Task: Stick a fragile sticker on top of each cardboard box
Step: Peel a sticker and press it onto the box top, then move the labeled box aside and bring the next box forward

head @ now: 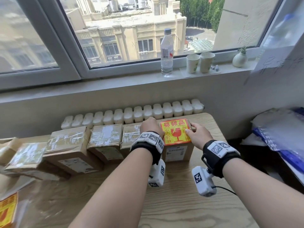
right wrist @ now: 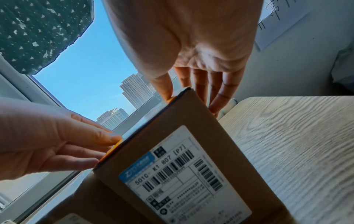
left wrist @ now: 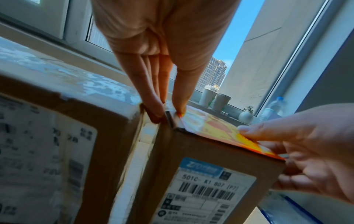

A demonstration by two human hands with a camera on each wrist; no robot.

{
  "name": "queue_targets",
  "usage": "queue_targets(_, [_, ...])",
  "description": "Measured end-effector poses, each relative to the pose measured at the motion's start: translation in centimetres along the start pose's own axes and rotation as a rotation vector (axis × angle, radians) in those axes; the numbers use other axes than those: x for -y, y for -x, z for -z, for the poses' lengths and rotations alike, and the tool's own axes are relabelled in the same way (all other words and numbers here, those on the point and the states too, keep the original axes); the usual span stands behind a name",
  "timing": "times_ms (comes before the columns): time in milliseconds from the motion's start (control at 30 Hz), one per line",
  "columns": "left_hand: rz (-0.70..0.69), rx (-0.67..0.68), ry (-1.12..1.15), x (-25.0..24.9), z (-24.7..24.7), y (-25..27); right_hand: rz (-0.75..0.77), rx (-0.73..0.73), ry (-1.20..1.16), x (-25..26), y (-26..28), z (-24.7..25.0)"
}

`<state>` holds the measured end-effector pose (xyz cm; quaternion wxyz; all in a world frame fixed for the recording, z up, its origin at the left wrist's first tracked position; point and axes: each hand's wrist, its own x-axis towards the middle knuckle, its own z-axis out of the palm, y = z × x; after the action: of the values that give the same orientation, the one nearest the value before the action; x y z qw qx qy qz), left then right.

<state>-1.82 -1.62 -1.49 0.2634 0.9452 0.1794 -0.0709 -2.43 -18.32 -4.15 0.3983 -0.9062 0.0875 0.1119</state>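
A red-and-yellow fragile sticker [head: 176,131] lies flat on top of the rightmost cardboard box [head: 178,151] in a row of boxes on a wooden table [head: 181,208], in front of a white radiator [head: 133,113]. The left hand [head: 152,126] rests at the sticker's left edge with straight fingers: the thumb presses on the sticker's far left corner while the other fingers reach down into the gap beside the neighbouring box [head: 130,137]. The right hand [head: 196,134] presses the right edge, thumb on top and extended fingers down the box's right side. Three more taped boxes stand to the left, their tops bare. More stickers [head: 8,209] lie at the table's near left corner. On the windowsill stand a water bottle [head: 167,52], two paper cups [head: 199,62] and a small vase [head: 239,59].
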Motion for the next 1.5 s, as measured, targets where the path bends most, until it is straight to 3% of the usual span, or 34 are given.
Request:
queue_targets(133, [-0.009, -0.054, 0.046, 0.9, 1.5, -0.3, -0.005, -0.02, 0.061, 0.7, 0.0, -0.1])
queue_targets(267, [0.103, -0.113, 0.144, 4.1, 4.1, -0.8, 0.214, -0.316, 0.042, 3.1, 1.0, 0.0])
queue_targets(433, [0.158, -0.118, 0.12, 7.1, 6.1, -0.5, 0.342, -0.126, -0.055, 7.3, 2.8, -2.6])
queue_targets(767, [0.115, -0.06, -0.019, 8.4, 6.2, 0.8, 0.277, 0.111, 0.181, 8.9, 4.9, -7.8])
queue_targets(1200, [0.084, 0.061, 0.119, 10.2, 6.9, 2.8, 0.218, 0.057, 0.169, 8.4, 7.0, -9.8])
queue_targets(1500, [0.072, 0.132, 0.158, 12.9, 6.9, 4.0, 0.046, 0.002, 0.077, 7.2, 9.5, -10.4])
